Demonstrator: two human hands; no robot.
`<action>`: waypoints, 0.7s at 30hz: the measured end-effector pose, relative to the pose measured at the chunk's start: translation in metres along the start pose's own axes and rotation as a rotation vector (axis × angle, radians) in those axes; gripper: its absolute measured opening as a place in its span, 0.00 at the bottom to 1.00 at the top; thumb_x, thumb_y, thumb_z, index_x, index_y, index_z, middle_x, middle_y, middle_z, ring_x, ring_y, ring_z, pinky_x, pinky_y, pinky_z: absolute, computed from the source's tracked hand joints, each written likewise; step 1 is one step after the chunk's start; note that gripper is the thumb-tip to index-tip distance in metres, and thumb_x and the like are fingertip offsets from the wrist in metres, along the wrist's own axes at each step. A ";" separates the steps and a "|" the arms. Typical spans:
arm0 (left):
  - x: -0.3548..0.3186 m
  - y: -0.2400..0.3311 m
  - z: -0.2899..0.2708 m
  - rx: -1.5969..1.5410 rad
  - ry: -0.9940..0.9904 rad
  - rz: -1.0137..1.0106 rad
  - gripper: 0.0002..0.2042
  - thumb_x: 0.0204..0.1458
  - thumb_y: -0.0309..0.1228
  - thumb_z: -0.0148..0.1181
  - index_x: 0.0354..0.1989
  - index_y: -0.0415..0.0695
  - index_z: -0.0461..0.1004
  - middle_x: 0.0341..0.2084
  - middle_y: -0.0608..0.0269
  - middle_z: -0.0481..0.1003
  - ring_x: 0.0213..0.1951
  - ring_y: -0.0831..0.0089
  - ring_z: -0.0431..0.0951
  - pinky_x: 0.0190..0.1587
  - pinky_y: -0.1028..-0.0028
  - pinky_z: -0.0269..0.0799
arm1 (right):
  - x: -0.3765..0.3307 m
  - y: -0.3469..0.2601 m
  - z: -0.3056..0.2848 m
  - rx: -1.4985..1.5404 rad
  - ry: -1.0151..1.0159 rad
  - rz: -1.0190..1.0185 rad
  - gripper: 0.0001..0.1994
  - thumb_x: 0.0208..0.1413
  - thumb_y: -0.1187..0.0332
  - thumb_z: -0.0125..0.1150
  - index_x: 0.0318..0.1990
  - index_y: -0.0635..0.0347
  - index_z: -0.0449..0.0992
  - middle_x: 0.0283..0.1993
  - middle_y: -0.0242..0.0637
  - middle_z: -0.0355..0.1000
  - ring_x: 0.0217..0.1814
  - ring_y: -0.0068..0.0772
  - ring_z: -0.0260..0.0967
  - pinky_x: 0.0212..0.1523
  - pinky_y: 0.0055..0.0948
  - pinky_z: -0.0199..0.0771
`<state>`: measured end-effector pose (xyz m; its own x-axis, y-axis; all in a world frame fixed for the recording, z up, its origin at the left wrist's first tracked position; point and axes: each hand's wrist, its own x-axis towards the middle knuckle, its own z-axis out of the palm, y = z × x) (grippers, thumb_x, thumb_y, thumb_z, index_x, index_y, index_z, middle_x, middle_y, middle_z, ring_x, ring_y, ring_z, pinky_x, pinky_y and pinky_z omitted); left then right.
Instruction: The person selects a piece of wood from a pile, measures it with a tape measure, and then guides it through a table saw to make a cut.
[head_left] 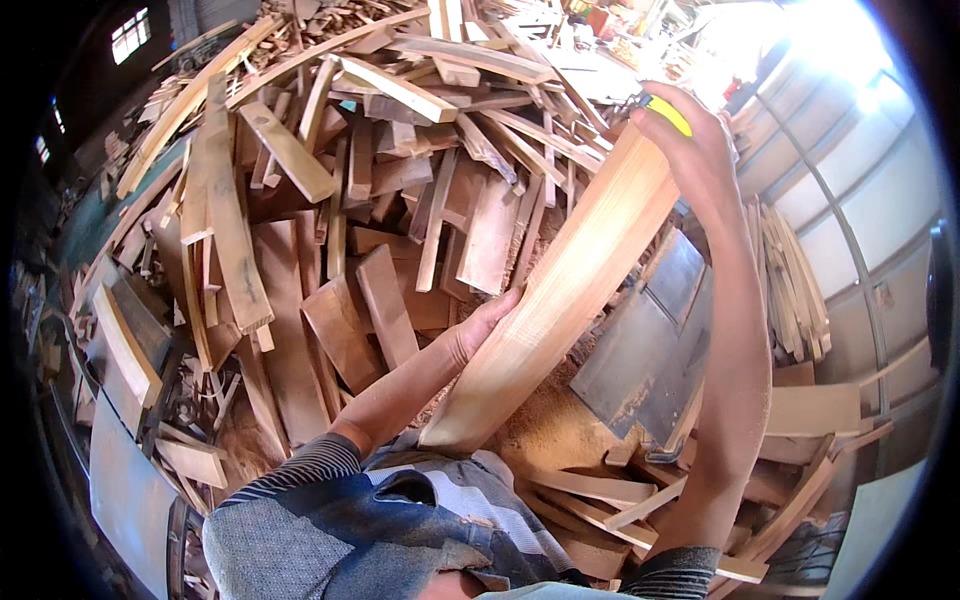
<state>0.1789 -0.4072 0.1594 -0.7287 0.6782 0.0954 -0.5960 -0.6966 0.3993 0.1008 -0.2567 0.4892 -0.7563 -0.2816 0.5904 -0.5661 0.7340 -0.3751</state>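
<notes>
A long, pale wooden board [570, 280] slants up from my waist toward the upper right, its near end close to my clothes. My left hand [490, 318] grips the board's left edge around the middle of its length; the fingertips are hidden beneath it. Up at the far end, my right hand [700, 140] is closed around a bright yellow-green and black tape measure [668, 115], held against the board's end. Part of the tape measure is covered by the fingers, and no drawn-out blade can be made out.
A tangled heap of wooden offcuts [400, 180] fills the left and far side. A grey metal panel [640, 370] lies right of the board, above sawdust [550, 425]. More planks [600, 510] lie at the lower right. Thin strips [790, 280] lean near the pale wall [830, 210].
</notes>
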 end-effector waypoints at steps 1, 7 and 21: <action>-0.006 0.003 0.000 0.010 0.024 0.029 0.42 0.58 0.63 0.57 0.73 0.44 0.62 0.62 0.49 0.74 0.57 0.56 0.79 0.61 0.57 0.75 | 0.009 -0.001 0.008 0.027 -0.048 -0.038 0.26 0.58 0.55 0.66 0.59 0.64 0.78 0.51 0.46 0.78 0.53 0.35 0.74 0.57 0.30 0.69; -0.032 0.020 -0.012 -0.043 -0.047 0.091 0.44 0.56 0.65 0.59 0.73 0.44 0.63 0.62 0.49 0.74 0.58 0.55 0.79 0.61 0.56 0.75 | 0.029 0.010 0.017 -0.006 -0.229 -0.122 0.28 0.55 0.57 0.66 0.61 0.65 0.75 0.56 0.49 0.74 0.58 0.39 0.72 0.58 0.33 0.70; -0.061 0.013 0.006 0.190 0.021 0.384 0.51 0.53 0.72 0.53 0.74 0.42 0.59 0.63 0.40 0.70 0.55 0.38 0.77 0.59 0.44 0.73 | -0.009 0.071 -0.055 -0.156 -0.138 -0.365 0.28 0.44 0.75 0.58 0.59 0.61 0.76 0.51 0.43 0.72 0.53 0.43 0.69 0.60 0.33 0.65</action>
<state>0.2171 -0.4562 0.1641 -0.8933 0.3719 0.2522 -0.2091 -0.8408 0.4993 0.0854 -0.1687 0.4966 -0.5583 -0.6127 0.5594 -0.7565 0.6528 -0.0399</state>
